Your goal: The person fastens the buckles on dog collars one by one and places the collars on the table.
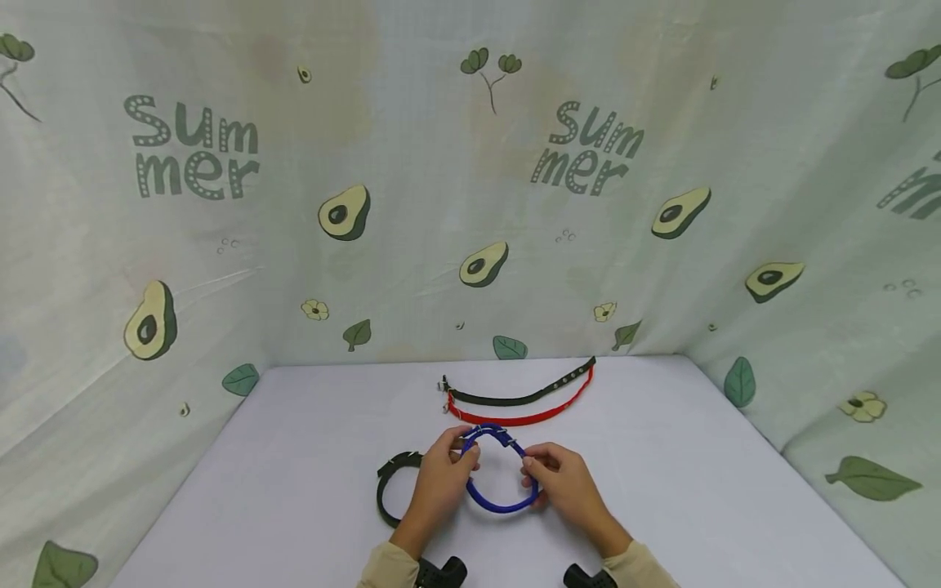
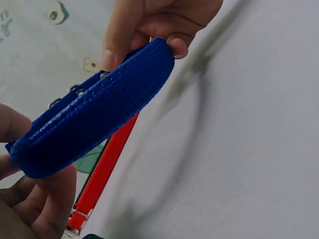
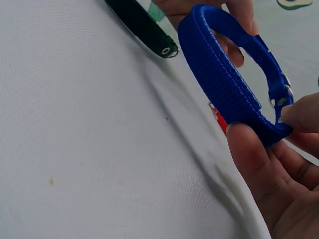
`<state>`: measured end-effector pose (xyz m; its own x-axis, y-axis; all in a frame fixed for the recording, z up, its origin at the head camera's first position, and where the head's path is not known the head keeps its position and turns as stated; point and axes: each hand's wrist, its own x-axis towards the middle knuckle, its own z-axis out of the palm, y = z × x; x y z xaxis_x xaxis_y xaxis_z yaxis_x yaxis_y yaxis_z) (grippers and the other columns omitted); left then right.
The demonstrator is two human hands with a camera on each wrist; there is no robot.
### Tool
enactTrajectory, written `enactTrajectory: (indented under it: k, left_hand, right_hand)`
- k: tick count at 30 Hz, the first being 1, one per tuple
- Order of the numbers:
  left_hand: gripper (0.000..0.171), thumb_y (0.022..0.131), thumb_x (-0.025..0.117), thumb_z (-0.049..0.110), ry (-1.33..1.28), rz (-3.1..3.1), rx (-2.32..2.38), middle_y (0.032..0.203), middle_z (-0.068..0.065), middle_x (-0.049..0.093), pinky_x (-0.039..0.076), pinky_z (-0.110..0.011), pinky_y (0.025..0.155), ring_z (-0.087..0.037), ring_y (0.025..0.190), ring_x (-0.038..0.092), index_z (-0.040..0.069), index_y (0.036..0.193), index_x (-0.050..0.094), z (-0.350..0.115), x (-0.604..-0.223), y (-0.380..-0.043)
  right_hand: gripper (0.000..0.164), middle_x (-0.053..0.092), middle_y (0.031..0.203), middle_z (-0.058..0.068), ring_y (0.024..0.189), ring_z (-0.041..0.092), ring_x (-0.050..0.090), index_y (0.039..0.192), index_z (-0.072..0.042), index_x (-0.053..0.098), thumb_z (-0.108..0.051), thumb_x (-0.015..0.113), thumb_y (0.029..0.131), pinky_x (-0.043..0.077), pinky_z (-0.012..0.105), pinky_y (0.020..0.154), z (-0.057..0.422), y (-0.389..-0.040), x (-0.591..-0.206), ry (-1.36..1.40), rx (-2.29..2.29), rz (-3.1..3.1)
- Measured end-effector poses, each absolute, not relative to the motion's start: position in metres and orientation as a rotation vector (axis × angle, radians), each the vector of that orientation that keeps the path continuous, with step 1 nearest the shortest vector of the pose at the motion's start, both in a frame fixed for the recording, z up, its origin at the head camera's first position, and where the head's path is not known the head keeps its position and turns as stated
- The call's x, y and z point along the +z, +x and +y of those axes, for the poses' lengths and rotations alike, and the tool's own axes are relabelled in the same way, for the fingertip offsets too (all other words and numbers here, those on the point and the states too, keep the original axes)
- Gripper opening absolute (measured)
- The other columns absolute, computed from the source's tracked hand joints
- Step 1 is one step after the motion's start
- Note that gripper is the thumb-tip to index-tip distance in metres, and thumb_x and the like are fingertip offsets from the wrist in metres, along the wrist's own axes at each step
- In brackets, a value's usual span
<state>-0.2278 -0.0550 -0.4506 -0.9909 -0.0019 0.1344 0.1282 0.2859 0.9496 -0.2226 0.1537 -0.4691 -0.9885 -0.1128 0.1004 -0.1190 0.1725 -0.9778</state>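
Observation:
A blue webbing collar (image 1: pixel 502 508), closed into a loop with metal buckle parts, is held up over the table between both hands. My left hand (image 1: pixel 439 480) pinches its left side between thumb and fingers. On the opposite side, my right hand (image 1: pixel 573 483) grips the band the same way. The left wrist view shows the broad outer face of the blue band (image 2: pixel 99 112), with metal fittings along its far side. From the right wrist, the collar (image 3: pixel 214 64) appears tilted, its buckle close to the right thumb.
Left of my left hand, a black collar (image 1: pixel 384 490) lies looped on the white table (image 1: pixel 294 506). Farther back, a black collar with metal eyelets (image 1: pixel 507 401) and a red collar (image 1: pixel 515 421) stretch side by side. A printed cloth (image 1: pixel 412 147) hangs behind and beside the table.

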Motion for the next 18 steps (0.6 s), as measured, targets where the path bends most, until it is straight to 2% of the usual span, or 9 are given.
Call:
enactTrajectory:
  k: [2,6,18]
  left_hand:
    - [0.04,0.095,0.068,0.016,-0.119,-2.477,-1.696,0.103,-0.003,0.062,0.052,-0.028,0.067,-0.015,0.082,0.06,0.007,0.133,0.06,-0.057,-0.451,-0.227]
    - [0.045,0.092,0.073,0.016,-0.12,-2.516,-1.558,0.105,-0.005,0.061,0.052,-0.026,0.066,-0.016,0.086,0.057,0.005,0.134,0.06,-0.059,-0.45,-0.228]
    - [0.044,0.093,0.072,0.019,-0.078,-2.543,-1.525,0.117,-0.006,0.069,0.058,-0.033,0.075,-0.017,0.093,0.064,0.011,0.134,0.061,-0.067,-0.453,-0.235]
  right_hand:
    - [0.029,0.069,0.086,0.018,0.074,0.022,0.066,0.114,0.01,0.062,-0.013,0.067,0.097,0.058,0.039,0.054,0.152,-0.222,-0.471,0.23,2.046,-2.378]
    - [0.028,0.068,0.084,0.017,0.072,0.021,0.065,0.115,0.012,0.06,-0.01,0.065,0.098,0.058,0.04,0.054,0.149,-0.224,-0.475,0.231,2.098,-2.355]
    - [0.025,0.067,0.082,0.015,0.066,0.023,0.065,0.112,0.011,0.06,-0.011,0.062,0.099,0.058,0.04,0.056,0.145,-0.236,-0.472,0.183,2.067,-2.431]
